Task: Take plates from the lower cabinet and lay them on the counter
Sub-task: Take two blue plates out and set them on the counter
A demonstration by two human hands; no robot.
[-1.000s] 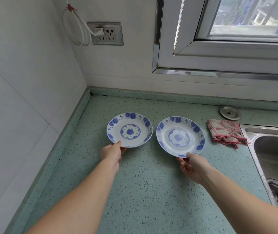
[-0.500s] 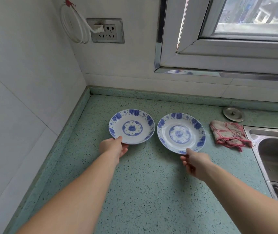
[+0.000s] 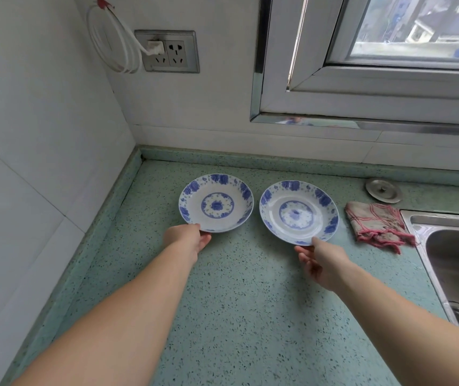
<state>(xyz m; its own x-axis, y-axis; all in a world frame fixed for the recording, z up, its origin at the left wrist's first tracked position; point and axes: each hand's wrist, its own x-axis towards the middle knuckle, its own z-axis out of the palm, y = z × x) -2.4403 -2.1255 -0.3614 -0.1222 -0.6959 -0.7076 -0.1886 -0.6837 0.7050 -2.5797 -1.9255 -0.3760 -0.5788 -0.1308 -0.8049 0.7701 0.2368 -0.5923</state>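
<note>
Two white plates with blue flower patterns lie side by side on the green speckled counter [image 3: 236, 316]. My left hand [image 3: 186, 239] pinches the near rim of the left plate [image 3: 216, 203], thumb on top and fingers under the edge. My right hand [image 3: 321, 264] holds the near rim of the right plate [image 3: 299, 212], its thumb tip on the edge and its fingers spread below. Both plates look flat on or very close to the counter surface. The lower cabinet is out of view.
A crumpled red-checked cloth [image 3: 375, 225] lies right of the plates, beside a steel sink [image 3: 456, 263]. A round metal cap [image 3: 383, 190] sits near the back wall. A wall socket [image 3: 167, 51] with a coiled white cable and a window are above. Tiled wall bounds the left.
Both plates have moved a little farther from me toward the back wall, and the right plate has gone from tilted to lying flat. Both hands keep their hold on the rims.
</note>
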